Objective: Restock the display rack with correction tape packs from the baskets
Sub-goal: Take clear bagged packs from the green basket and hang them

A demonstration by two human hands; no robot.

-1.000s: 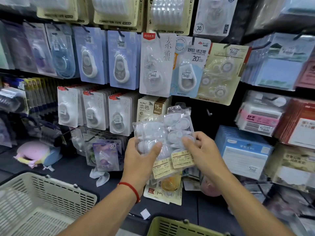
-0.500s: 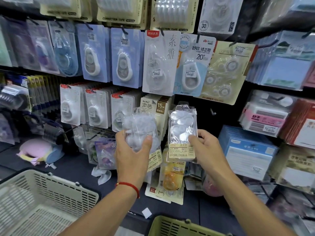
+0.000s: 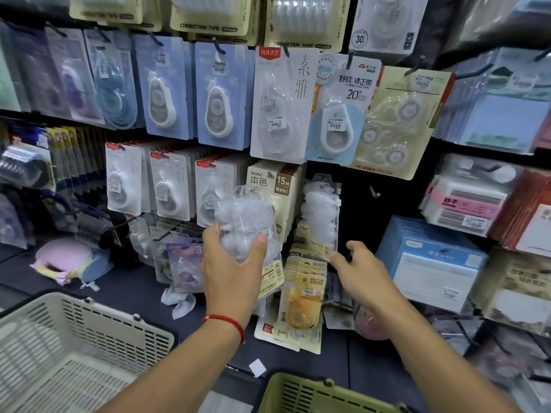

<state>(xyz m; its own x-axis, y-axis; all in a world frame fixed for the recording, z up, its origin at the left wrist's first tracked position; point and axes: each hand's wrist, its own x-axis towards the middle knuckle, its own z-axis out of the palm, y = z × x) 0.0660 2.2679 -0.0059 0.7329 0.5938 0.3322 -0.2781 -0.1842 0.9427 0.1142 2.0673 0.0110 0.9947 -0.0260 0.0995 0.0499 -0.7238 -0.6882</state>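
Observation:
My left hand (image 3: 232, 272) grips a clear bag of white correction tapes (image 3: 244, 222) in front of the rack's lower row. A second clear correction tape pack (image 3: 320, 216) is up against the dark rack panel (image 3: 354, 204), blurred, right of the beige 15M packs (image 3: 277, 186). My right hand (image 3: 360, 272) is below it, fingertips pinching the pack's lower right corner by the label. A bare hook (image 3: 374, 192) sticks out just right of that pack. Whether the pack hangs on a hook is hidden.
A white basket (image 3: 74, 332) stands at lower left and a green basket (image 3: 313, 391) at the bottom middle. Yellow correction tape packs (image 3: 302, 305) hang below my hands. Blue boxes (image 3: 429, 257) and sticky notes fill the shelves at right. A pink pouch (image 3: 62, 257) lies on the dark ledge.
My hands have drawn apart. The right hand has raised its pack up to the rack panel and slid down to its lower corner. The left hand keeps its bag, slightly higher.

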